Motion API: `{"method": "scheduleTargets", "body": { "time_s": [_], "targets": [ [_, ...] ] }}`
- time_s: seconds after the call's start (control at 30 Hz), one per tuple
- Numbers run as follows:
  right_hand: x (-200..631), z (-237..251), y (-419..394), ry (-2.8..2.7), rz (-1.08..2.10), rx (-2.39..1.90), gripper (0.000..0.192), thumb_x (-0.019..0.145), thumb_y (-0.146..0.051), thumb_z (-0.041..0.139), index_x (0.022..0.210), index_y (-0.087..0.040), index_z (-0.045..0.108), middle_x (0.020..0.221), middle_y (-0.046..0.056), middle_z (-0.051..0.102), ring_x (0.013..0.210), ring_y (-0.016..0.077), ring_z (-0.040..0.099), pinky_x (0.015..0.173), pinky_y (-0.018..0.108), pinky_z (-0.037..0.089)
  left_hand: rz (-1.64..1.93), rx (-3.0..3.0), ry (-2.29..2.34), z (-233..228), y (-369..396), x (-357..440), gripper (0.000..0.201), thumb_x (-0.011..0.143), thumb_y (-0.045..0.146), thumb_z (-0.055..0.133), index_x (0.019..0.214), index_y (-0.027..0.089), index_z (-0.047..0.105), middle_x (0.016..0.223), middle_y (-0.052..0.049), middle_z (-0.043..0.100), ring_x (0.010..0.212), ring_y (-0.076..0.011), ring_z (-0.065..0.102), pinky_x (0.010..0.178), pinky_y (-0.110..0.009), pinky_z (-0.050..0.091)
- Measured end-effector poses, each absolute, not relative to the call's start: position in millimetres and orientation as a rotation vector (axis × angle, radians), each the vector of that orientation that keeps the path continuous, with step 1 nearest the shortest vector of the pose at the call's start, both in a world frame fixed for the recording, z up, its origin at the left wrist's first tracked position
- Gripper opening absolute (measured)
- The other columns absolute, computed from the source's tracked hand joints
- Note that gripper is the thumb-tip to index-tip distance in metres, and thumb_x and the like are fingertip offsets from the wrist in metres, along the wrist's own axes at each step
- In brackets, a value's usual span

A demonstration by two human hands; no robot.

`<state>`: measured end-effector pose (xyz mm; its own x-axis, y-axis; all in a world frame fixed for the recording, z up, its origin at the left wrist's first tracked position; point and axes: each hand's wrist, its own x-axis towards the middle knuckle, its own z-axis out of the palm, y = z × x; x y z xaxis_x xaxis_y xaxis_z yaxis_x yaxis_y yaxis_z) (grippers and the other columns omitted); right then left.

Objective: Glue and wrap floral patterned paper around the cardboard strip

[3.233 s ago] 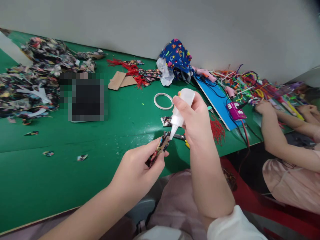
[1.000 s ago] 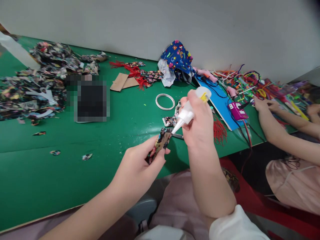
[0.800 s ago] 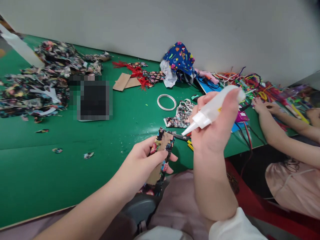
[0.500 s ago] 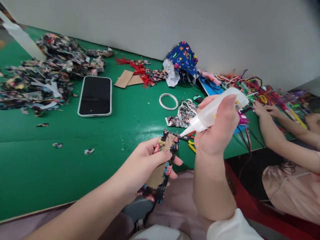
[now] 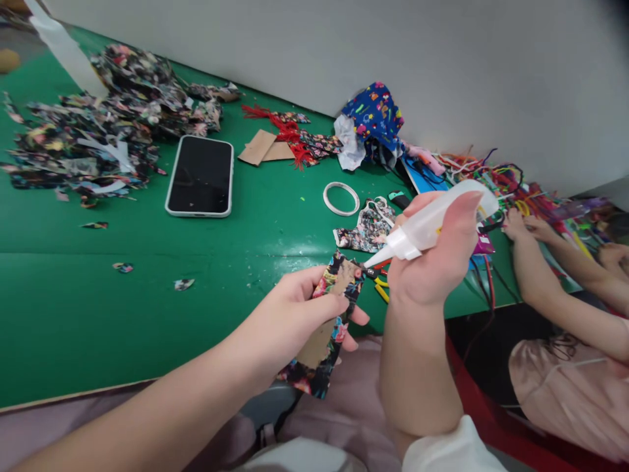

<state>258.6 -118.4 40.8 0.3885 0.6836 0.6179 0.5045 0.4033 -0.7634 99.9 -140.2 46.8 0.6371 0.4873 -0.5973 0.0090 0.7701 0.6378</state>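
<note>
Pinching a card is the left hand, while the right hand grips a bottle near the card's corner, cloth seemingly folded round its edges, middle uncovered.

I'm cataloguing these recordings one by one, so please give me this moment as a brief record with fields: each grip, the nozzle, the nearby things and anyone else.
Left grip: holds fabric-edged brown card, thumb across its face
Right grip: around white squeeze bottle, tilted nozzle-down
Nozzle: tip at the card's upper corner; contact unclear
Near the bottle: yellow-handled tool, partly hidden
Farther left: phone, floral scrap pile
Surface: green table
Others: another person's forearm, right side
</note>
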Motion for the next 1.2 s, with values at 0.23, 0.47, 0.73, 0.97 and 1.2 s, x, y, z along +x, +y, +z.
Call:
{"method": "scheduleTargets", "body": {
  "time_s": [0.23,0.47,0.73,0.97,1.2],
  "targets": [
    [253,47,-119,-1.182,0.241,-1.185,0.043,0.088,-0.052,0.036,0.063,-0.023,0.053,0.055,-0.001,0.042,0.046,0.0109,0.043,0.043,0.026,0.030,0.315,0.640,0.811,46,-139,99,0.016,0.076,0.024,0.061,0.091,0.019,0.057,0.077,-0.001,0.070,0.048,-0.0090,0.060,0.039,-0.015,0.040],
    [252,46,-121,-1.207,0.241,-1.204,0.042,0.089,-0.052,0.035,0.064,-0.024,0.054,0.055,-0.002,0.043,0.046,0.0116,0.044,0.044,0.026,0.030,0.325,0.634,0.787,43,-139,99,0.018,0.076,0.023,0.060,0.094,0.018,0.057,0.077,-0.001,0.069,0.051,-0.0092,0.061,0.042,-0.016,0.042],
    [254,44,-120,-1.236,0.209,-1.223,0.042,0.086,-0.055,0.038,0.063,-0.025,0.056,0.052,-0.002,0.045,0.045,0.0120,0.044,0.042,0.027,0.032,0.255,0.683,0.855,46,-138,100,0.023,0.076,0.029,0.060,0.097,0.020,0.057,0.079,-0.002,0.069,0.047,-0.0103,0.059,0.031,-0.014,0.033],
    [247,49,-125,-1.255,0.295,-1.152,0.030,0.082,-0.049,0.054,0.066,-0.024,0.058,0.058,-0.003,0.050,0.049,0.0103,0.048,0.045,0.025,0.037,0.295,0.733,0.833,42,-138,101,0.021,0.077,0.027,0.058,0.097,0.020,0.056,0.082,-0.001,0.068,0.053,-0.0101,0.060,0.039,-0.016,0.040],
    [243,43,-125,-1.424,0.200,-1.052,0.026,0.083,-0.044,0.054,0.067,-0.023,0.056,0.056,-0.003,0.051,0.047,0.0095,0.045,0.045,0.026,0.036,0.367,0.728,0.775,36,-138,101,0.017,0.075,0.024,0.058,0.091,0.018,0.057,0.076,-0.001,0.067,0.055,-0.0101,0.062,0.051,-0.019,0.045]
  ]
}}
